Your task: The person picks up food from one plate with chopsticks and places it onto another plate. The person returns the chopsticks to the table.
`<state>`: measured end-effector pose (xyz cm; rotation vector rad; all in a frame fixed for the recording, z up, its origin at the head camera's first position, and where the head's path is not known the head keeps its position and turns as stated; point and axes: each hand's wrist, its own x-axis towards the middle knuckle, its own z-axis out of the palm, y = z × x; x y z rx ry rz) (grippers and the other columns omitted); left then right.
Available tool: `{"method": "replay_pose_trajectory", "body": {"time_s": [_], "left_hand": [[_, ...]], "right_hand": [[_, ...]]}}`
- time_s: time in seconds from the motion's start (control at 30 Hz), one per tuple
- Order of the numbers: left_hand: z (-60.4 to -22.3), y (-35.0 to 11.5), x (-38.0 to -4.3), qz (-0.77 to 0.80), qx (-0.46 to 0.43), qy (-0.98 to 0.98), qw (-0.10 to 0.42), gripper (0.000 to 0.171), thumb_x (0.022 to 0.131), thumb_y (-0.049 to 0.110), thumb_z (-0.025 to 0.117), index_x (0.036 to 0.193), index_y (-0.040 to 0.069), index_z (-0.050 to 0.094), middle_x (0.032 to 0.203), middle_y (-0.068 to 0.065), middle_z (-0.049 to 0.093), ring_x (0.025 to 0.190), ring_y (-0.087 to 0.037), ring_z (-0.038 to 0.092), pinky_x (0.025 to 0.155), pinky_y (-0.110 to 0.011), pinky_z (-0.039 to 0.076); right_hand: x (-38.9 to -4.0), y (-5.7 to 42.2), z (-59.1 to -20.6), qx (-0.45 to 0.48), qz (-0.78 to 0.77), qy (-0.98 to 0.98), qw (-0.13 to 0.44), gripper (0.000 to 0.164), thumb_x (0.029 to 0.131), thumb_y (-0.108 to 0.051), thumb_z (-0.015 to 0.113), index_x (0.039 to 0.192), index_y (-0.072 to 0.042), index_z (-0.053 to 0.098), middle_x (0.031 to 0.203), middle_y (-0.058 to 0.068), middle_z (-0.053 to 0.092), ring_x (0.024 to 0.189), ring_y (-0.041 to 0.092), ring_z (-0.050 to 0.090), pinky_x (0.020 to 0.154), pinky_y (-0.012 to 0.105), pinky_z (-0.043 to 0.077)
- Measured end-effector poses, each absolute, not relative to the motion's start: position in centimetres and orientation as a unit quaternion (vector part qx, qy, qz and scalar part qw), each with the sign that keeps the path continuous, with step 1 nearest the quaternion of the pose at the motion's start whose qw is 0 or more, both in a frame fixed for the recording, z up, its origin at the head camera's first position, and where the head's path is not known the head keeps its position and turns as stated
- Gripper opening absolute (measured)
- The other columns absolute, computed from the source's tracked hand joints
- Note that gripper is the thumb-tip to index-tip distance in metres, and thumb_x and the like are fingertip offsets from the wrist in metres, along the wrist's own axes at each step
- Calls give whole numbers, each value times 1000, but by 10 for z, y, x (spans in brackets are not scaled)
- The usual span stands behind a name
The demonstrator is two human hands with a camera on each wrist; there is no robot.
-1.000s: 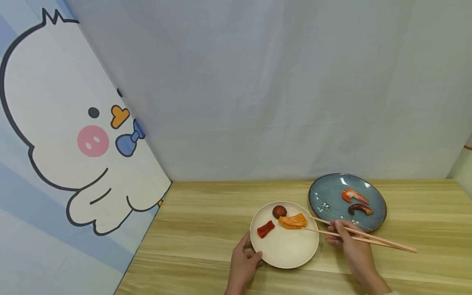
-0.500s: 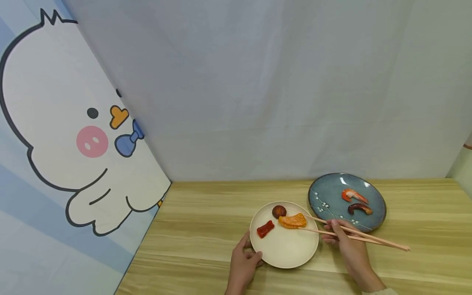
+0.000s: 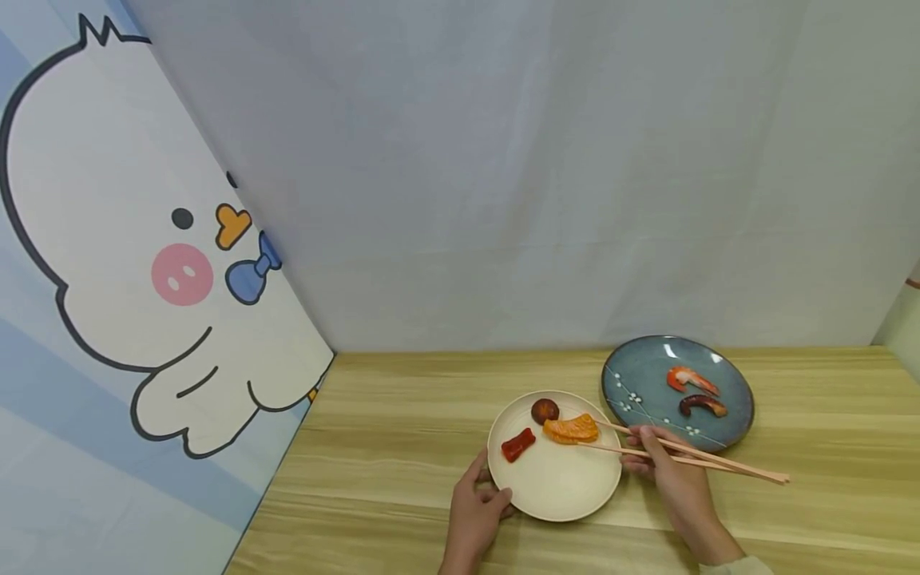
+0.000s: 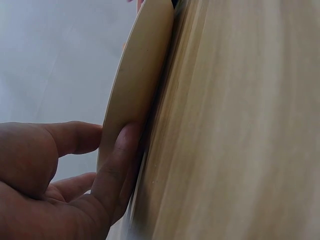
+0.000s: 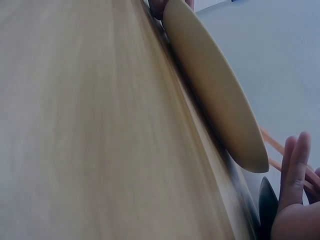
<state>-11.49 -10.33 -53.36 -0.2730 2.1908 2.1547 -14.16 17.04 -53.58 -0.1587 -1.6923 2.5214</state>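
The left hand (image 3: 476, 509) grips the cream plate (image 3: 564, 491) at its eight-o'clock rim, while the right hand (image 3: 673, 473), at three o'clock, holds chopsticks (image 3: 763, 472) whose tips lie at the orange salmon-like slice (image 3: 571, 430), toward that plate's one o'clock. The brown round cap (image 3: 545, 411) sits near twelve, the red piece (image 3: 518, 445) between nine and ten.

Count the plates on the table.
2: a cream plate, held at its rim by the left hand, and a blue floral plate, farther back to the right.
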Motion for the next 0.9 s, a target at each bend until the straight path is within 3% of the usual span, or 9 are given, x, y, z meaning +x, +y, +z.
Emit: {"method": "replay_pose_trajectory", "body": {"time_s": [0.33, 0.6, 0.9], "left_hand": [[-535, -103, -116, 694, -93, 713, 30, 79, 87, -18, 65, 158, -13, 33, 116, -21, 59, 76, -13, 66, 69, -27, 67], [-537, -103, -117, 695, -84, 714, 22, 78, 86, -19, 63, 157, -15, 31, 115, -21, 59, 75, -13, 66, 69, -28, 67], [-539, -102, -117, 698, -82, 711, 20, 78, 86, -19, 63, 157, -16, 31, 114, -21, 59, 74, -13, 64, 67, -26, 66]], "right_hand": [[-142, 165, -535, -70, 811, -579, 48, 25, 111, -19, 54, 99, -23, 76, 93, -5, 74, 76, 9, 75, 75, 23, 66], [-142, 160, -534, -89, 806, -583, 59, 22, 112, -17, 53, 106, -12, 74, 92, -5, 75, 76, 10, 76, 75, 24, 66], [-140, 155, -539, -89, 809, -577, 70, 25, 112, -14, 51, 107, -8, 75, 91, -3, 74, 75, 11, 76, 74, 24, 66]]}}
